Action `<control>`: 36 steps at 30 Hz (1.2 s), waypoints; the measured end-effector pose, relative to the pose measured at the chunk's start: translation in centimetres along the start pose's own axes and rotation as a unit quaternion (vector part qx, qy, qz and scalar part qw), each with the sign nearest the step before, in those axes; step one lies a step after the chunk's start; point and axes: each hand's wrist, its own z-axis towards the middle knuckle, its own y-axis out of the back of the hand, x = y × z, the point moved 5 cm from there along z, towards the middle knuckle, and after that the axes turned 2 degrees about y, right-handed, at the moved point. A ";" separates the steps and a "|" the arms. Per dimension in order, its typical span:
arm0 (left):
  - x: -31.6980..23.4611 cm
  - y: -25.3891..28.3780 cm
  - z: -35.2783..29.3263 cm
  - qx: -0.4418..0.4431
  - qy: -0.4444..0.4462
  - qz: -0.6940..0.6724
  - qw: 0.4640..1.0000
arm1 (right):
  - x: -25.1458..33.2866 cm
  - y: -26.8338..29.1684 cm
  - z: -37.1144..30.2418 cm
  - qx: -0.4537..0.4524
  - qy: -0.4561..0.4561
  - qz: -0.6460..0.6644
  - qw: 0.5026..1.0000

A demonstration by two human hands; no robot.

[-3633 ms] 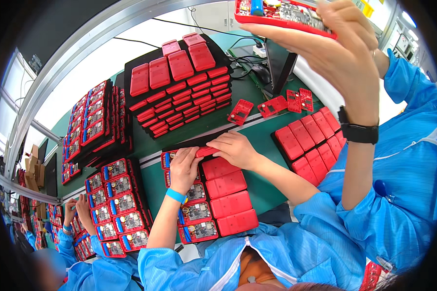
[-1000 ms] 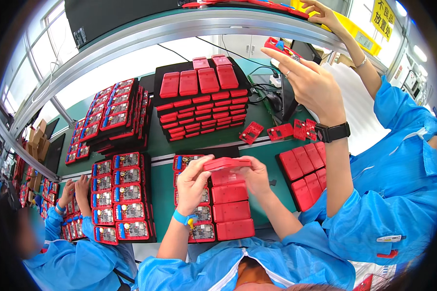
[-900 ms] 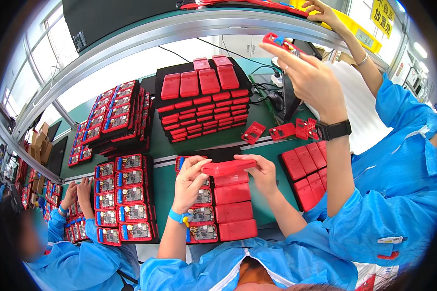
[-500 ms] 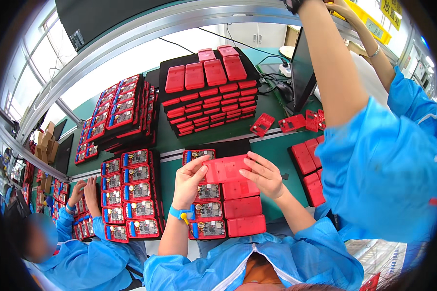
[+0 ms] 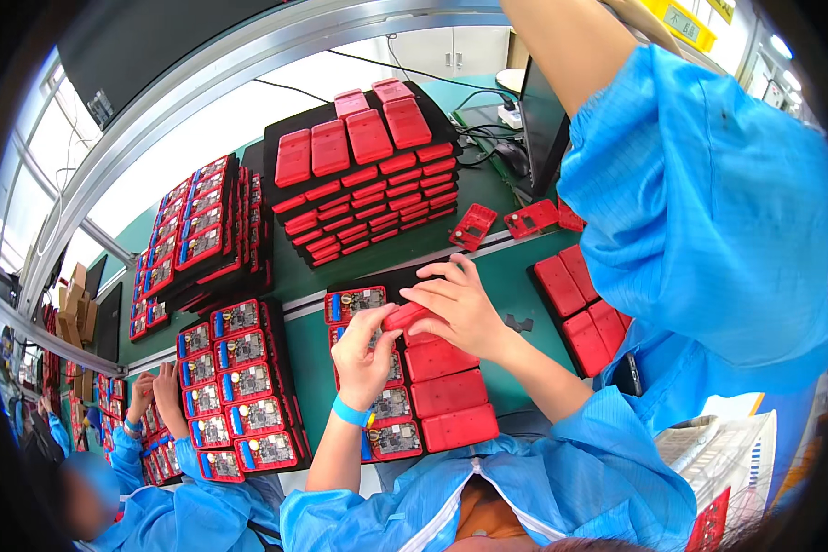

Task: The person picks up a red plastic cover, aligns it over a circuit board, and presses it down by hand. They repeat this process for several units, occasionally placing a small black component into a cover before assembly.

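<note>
Between my two hands is a red plastic case [image 5: 402, 318], tilted and mostly covered by fingers. My left hand [image 5: 365, 357], with a blue wrist strap, pinches its left end. My right hand [image 5: 455, 308] is curled over its right side. Both are just above a black foam tray [image 5: 391, 281]. In the tray's left column, red shells hold circuit boards [image 5: 394, 440] with blue and yellow parts. Its right column has plain red cases [image 5: 460, 429] lying smooth side up.
Stacked trays of red cases [image 5: 371, 136] and boards [image 5: 196, 216] stand behind. Loose red shells [image 5: 473, 227] lie near a monitor [image 5: 543, 120]. A co-worker's blue sleeve [image 5: 699, 202] reaches across the right. Another person's hands [image 5: 161, 400] work at the left beside a board tray [image 5: 248, 382].
The red case has turned from flat and broadside to tilted, and my right hand has closed over it. The whole view has shifted somewhat. The co-worker's arm on the right has moved too.
</note>
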 end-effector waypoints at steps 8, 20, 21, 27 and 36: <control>-1.8 0.4 -0.3 -0.023 -0.031 0.006 0.999 | 1.5 0.4 0.7 -0.049 -0.013 0.063 0.997; 2.5 1.1 -0.7 -0.018 0.137 -0.250 0.958 | -2.7 1.7 -0.1 0.013 -0.168 0.207 0.964; 2.5 1.2 -0.8 -0.018 0.137 -0.249 0.958 | -2.7 1.8 -0.2 0.013 -0.168 0.207 0.964; 1.5 1.3 -1.1 -0.018 0.124 -0.251 0.960 | -1.4 1.7 -0.8 0.009 -0.238 0.266 0.934; -1.8 1.8 -0.5 -0.025 0.004 -0.118 0.993 | 1.1 3.6 0.4 -0.051 -0.061 0.149 0.986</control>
